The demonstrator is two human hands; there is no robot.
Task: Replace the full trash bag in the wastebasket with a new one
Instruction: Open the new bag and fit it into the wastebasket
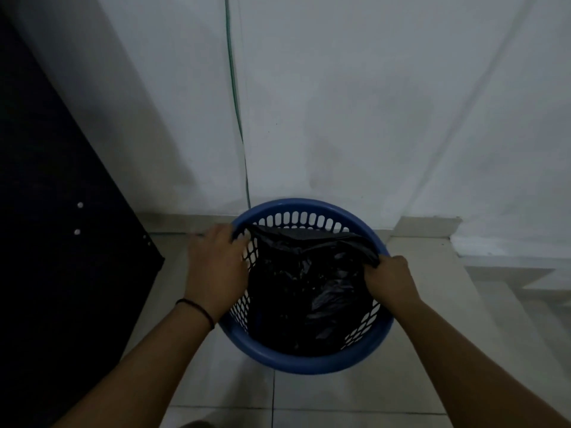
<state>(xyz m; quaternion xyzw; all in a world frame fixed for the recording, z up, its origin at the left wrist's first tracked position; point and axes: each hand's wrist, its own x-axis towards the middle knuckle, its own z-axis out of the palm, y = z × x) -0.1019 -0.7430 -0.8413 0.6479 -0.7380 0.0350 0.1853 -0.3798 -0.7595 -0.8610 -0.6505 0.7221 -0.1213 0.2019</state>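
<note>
A round blue wastebasket [309, 364] with perforated walls stands on the tiled floor against the white wall. A black trash bag [306, 291] lies crumpled inside it, its top edge stretched between my two hands. My left hand [216, 267] grips the bag's edge at the basket's left rim, fingers curled over the rim. My right hand [391, 278] is closed on the bag's edge at the right rim. What the bag holds is hidden in the dark.
A dark cabinet panel [61, 242] stands at the left. A thin green cable [238, 118] runs down the white wall behind the basket. Pale steps [494, 282] rise at the right. Light floor tiles [340, 396] lie in front.
</note>
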